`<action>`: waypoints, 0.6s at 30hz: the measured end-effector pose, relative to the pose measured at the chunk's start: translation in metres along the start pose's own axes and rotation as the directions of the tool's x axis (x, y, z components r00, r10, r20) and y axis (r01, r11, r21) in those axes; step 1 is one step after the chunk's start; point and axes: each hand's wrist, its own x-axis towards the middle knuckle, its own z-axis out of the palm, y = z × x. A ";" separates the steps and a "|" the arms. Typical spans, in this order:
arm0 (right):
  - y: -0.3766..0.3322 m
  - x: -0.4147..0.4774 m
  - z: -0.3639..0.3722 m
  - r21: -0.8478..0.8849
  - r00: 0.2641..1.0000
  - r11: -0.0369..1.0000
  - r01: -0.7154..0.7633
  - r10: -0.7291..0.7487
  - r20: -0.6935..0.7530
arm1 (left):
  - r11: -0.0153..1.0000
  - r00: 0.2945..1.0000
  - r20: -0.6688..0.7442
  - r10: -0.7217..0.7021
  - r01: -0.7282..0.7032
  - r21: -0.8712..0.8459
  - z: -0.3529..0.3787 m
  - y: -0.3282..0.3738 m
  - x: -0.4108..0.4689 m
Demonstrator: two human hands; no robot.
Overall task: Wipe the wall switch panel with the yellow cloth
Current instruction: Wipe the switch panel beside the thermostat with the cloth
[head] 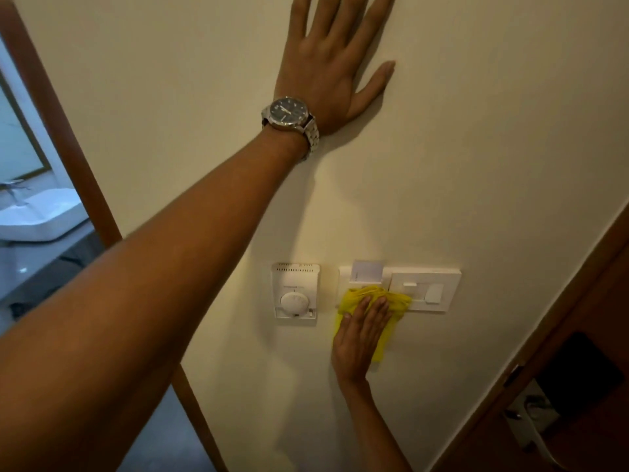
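- The right hand [360,332] lies flat with fingers together, pressing a crumpled bright yellow cloth [371,301] against the wall; it pins the cloth under palm and fingers rather than clenching it; the fingertips point toward 12 o'clock.
- The left hand [335,63] is released and holds nothing; it is spread flat on the cream painted wall [493,148] at 12 o'clock from the cloth, well apart from it, a steel-banded wristwatch [289,114] on its wrist.
- The wide white plastic wall switch panel [422,287] sits in the lower right of centre; its long axis runs from 9 to 3 o'clock, slightly tilted in this view; its face looks out from the wall toward the person; the cloth covers its lower left part, the right part with its rockers being bare.
- A pale card [367,270] stands in a slot at the panel's top left, just at 12 o'clock from the cloth; an upward stroke could likely snag and dislodge it.
- Firm pressure sliding toward 3 o'clock could trip a rocker.
- A white dial thermostat [295,294] sits just at 9 o'clock; a leftward overrun might turn its knob.
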 end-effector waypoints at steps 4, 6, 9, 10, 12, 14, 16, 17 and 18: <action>-0.012 0.017 0.000 0.021 0.999 0.999 0.041 -0.040 -0.032 | 1.000 0.998 -0.062 0.008 -0.009 -0.003 0.005 -0.001 -0.004; -0.016 0.027 0.004 0.019 0.997 0.998 0.062 -0.061 -0.040 | 1.000 0.994 -0.106 0.006 -0.008 -0.020 0.009 0.000 -0.007; -0.009 0.011 0.002 -0.016 0.996 0.996 0.090 -0.090 -0.008 | 0.998 0.996 -0.090 -0.011 0.006 -0.057 0.009 -0.001 -0.005; -0.003 0.001 0.000 -0.046 0.993 0.992 0.114 -0.113 0.010 | 0.999 0.997 -0.074 -0.011 0.008 -0.041 0.007 -0.002 -0.004; 0.006 -0.009 -0.001 -0.061 0.990 0.989 0.136 -0.134 0.040 | 1.000 0.999 -0.054 -0.002 0.001 -0.027 0.005 -0.002 -0.001; 0.000 0.003 -0.001 -0.055 0.991 0.990 0.131 -0.131 -0.005 | 1.000 0.998 -0.055 0.005 -0.006 -0.020 0.005 -0.001 -0.001; -0.012 0.027 0.000 0.006 0.995 0.996 0.093 -0.093 -0.042 | 0.999 0.997 -0.071 0.011 -0.013 -0.030 0.008 0.000 -0.006; -0.015 0.034 0.000 0.019 0.995 0.996 0.088 -0.087 -0.045 | 0.999 0.997 -0.077 0.000 -0.003 -0.037 0.010 -0.001 -0.007; -0.016 0.035 0.001 0.025 0.995 0.995 0.093 -0.092 -0.037 | 0.999 0.996 -0.089 -0.006 0.002 -0.043 0.010 -0.002 -0.008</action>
